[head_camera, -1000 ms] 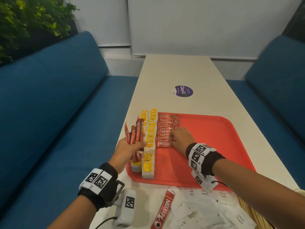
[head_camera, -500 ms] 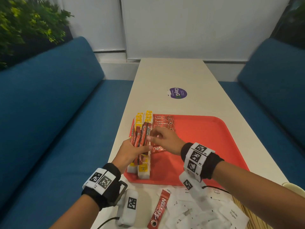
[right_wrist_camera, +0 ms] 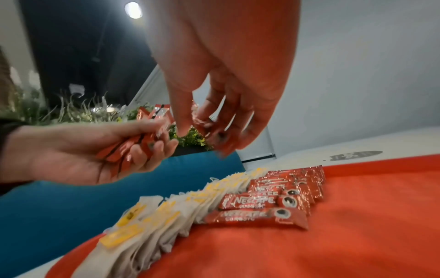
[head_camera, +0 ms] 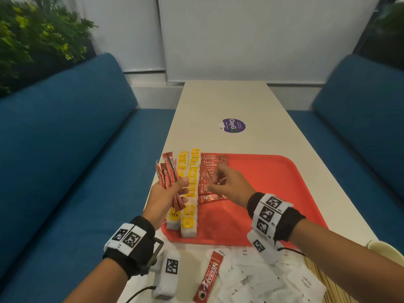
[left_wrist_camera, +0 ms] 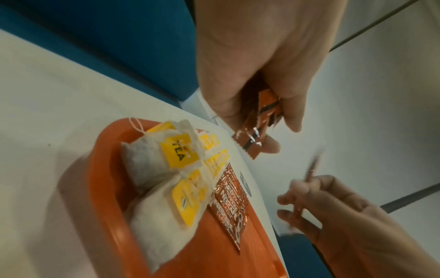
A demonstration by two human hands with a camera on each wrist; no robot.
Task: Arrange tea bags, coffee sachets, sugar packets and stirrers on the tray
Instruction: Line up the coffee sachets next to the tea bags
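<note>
A red tray (head_camera: 273, 193) lies on the white table. Two rows of yellow-tagged tea bags (head_camera: 191, 193) fill its left side, and a column of red coffee sachets (head_camera: 209, 196) lies beside them. My left hand (head_camera: 181, 189) is raised over the tray's left edge and grips a fan of several coffee sachets (head_camera: 168, 173); the left wrist view shows their lower ends (left_wrist_camera: 259, 124) in my curled fingers. My right hand (head_camera: 215, 182) hovers above the sachet column and pinches a single coffee sachet (right_wrist_camera: 212, 129) between thumb and fingers. That sachet looks blurred in the left wrist view.
White sugar packets (head_camera: 262, 278) lie scattered at the table's near edge with one loose coffee sachet (head_camera: 208, 276) among them. Wooden stirrers (head_camera: 328, 287) and a pale cup (head_camera: 384, 248) sit at the near right. Blue sofas flank the table; a purple sticker (head_camera: 234, 125) lies beyond the tray.
My right hand left the sachet column, reached to the bundle in my left hand, and now hovers back over the column pinching one sachet. My left hand stayed raised.
</note>
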